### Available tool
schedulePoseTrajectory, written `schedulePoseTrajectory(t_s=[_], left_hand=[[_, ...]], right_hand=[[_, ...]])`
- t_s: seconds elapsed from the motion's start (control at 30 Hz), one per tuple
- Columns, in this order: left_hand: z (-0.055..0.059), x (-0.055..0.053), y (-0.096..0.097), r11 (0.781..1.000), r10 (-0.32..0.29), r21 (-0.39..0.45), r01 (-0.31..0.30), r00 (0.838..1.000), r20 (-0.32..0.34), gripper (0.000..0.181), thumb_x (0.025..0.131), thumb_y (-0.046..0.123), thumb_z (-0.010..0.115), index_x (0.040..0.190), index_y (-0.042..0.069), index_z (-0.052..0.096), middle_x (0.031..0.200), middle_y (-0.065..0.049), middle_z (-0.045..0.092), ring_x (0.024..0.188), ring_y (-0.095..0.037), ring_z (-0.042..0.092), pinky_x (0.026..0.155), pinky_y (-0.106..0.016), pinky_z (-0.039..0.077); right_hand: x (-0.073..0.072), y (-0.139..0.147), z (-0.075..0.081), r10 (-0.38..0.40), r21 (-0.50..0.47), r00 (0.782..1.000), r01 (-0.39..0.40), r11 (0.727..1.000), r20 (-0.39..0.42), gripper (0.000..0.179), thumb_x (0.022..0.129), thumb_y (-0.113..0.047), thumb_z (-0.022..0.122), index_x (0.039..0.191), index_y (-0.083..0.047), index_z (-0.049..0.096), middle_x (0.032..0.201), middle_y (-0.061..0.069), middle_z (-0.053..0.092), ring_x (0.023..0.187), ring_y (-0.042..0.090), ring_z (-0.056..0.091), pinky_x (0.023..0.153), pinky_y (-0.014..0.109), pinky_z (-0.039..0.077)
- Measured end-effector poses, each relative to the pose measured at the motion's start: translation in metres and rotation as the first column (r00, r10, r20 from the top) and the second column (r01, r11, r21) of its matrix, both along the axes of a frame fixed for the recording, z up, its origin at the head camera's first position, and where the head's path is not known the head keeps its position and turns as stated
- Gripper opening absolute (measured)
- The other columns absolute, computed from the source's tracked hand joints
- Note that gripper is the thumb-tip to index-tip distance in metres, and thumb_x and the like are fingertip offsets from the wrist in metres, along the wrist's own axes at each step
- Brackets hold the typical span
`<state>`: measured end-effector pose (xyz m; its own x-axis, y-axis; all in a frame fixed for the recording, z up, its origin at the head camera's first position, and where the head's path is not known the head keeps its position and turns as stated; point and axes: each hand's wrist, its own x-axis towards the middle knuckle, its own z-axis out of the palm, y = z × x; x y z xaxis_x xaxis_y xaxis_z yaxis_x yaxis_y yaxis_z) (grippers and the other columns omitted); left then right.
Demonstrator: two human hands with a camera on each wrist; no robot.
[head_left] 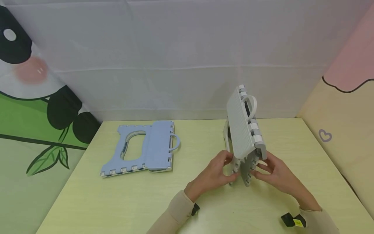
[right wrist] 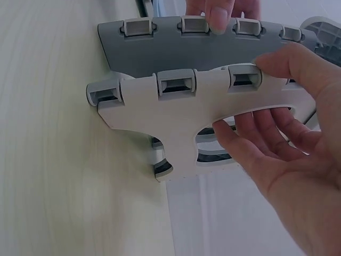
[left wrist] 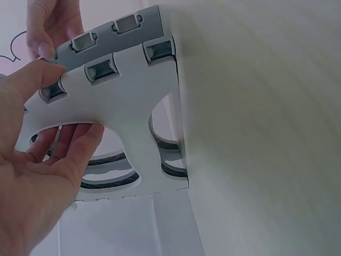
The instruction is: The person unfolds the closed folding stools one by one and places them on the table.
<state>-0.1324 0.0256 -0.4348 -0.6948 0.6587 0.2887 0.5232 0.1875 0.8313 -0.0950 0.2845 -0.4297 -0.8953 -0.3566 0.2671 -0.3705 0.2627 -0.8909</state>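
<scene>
A white folding step stool (head_left: 240, 125), partly folded, stands tilted on the table with its ribbed top facing left and a loop handle (head_left: 252, 107) at its upper right. My left hand (head_left: 214, 170) grips the near edge of one side panel (left wrist: 133, 85); in the left wrist view the fingers pass into its cutout and the thumb lies on the hinged edge. On the other side my right hand (head_left: 277, 175) holds the opposite panel (right wrist: 176, 109) the same way, thumb at a hinge and fingers in the cutout. A grey inner panel (right wrist: 160, 50) shows between both.
A light blue folding stool (head_left: 159, 146) lies folded flat on the table's left half, its loop handle (head_left: 176, 142) pointing right. Behind the pale yellow table (head_left: 117, 201) hangs a white cloth (head_left: 175, 65). Printed cartoon panels flank the table left and right.
</scene>
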Motion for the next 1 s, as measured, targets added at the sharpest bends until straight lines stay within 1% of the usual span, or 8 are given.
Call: schedulePoseTrajectory(t_s=[0.13,0.3,0.53,0.7,0.83,1.0], left_hand=[[0.000,-0.001,-0.001,1.000,0.002,0.012,-0.002,1.000,-0.001,0.042,0.089,-0.003,0.074,0.122,-0.001,0.049,0.122,-0.013,0.057,0.119,-0.017,0.057,0.110,-0.024,0.043],[0.001,-0.003,-0.002,1.000,0.006,0.001,-0.006,1.000,-0.005,0.043,0.088,-0.004,0.074,0.122,-0.002,0.048,0.122,-0.013,0.057,0.117,-0.017,0.058,0.108,-0.023,0.045],[0.001,-0.005,-0.005,1.000,0.013,-0.009,-0.013,1.000,-0.027,0.043,0.087,-0.003,0.074,0.121,-0.001,0.048,0.120,-0.011,0.057,0.114,-0.014,0.059,0.107,-0.025,0.046],[0.001,-0.007,-0.006,1.000,0.020,-0.001,-0.020,1.000,-0.023,0.043,0.085,-0.004,0.074,0.121,-0.001,0.049,0.119,-0.010,0.058,0.113,-0.014,0.059,0.107,-0.025,0.047],[0.001,-0.008,-0.008,0.999,0.034,-0.011,-0.034,0.999,-0.017,0.043,0.084,-0.004,0.073,0.120,0.000,0.050,0.118,-0.009,0.059,0.112,-0.013,0.059,0.106,-0.026,0.048],[0.001,-0.009,-0.010,0.999,0.041,-0.025,-0.041,0.999,-0.004,0.043,0.084,-0.003,0.073,0.120,0.001,0.050,0.118,-0.007,0.059,0.112,-0.011,0.059,0.107,-0.025,0.047]], right_hand=[[0.000,0.001,0.002,-0.002,0.007,1.000,0.002,1.000,-0.005,0.079,0.086,0.011,0.076,0.155,-0.002,0.038,0.145,-0.017,0.049,0.126,-0.003,0.053,0.099,0.018,0.049],[0.001,0.002,0.006,-0.021,0.034,1.000,0.021,0.999,-0.007,0.078,0.087,0.008,0.076,0.155,-0.003,0.039,0.145,-0.018,0.049,0.125,-0.004,0.053,0.099,0.017,0.048],[0.002,0.006,0.008,-0.033,0.059,0.999,0.034,0.998,-0.018,0.071,0.088,0.008,0.077,0.150,0.000,0.043,0.141,-0.016,0.051,0.123,-0.004,0.055,0.098,0.018,0.049],[0.001,0.008,0.009,-0.030,0.057,0.999,0.031,0.998,-0.020,0.070,0.087,0.008,0.076,0.149,0.001,0.044,0.139,-0.017,0.052,0.123,-0.004,0.055,0.098,0.017,0.049],[0.000,0.009,0.008,-0.021,0.047,1.000,0.022,0.999,-0.021,0.071,0.087,0.010,0.076,0.149,0.003,0.043,0.139,-0.018,0.053,0.123,-0.003,0.056,0.099,0.018,0.049],[0.000,0.011,0.007,-0.035,0.069,0.999,0.038,0.997,-0.036,0.073,0.087,0.009,0.077,0.151,0.001,0.042,0.140,-0.020,0.051,0.123,-0.005,0.055,0.097,0.017,0.050]])
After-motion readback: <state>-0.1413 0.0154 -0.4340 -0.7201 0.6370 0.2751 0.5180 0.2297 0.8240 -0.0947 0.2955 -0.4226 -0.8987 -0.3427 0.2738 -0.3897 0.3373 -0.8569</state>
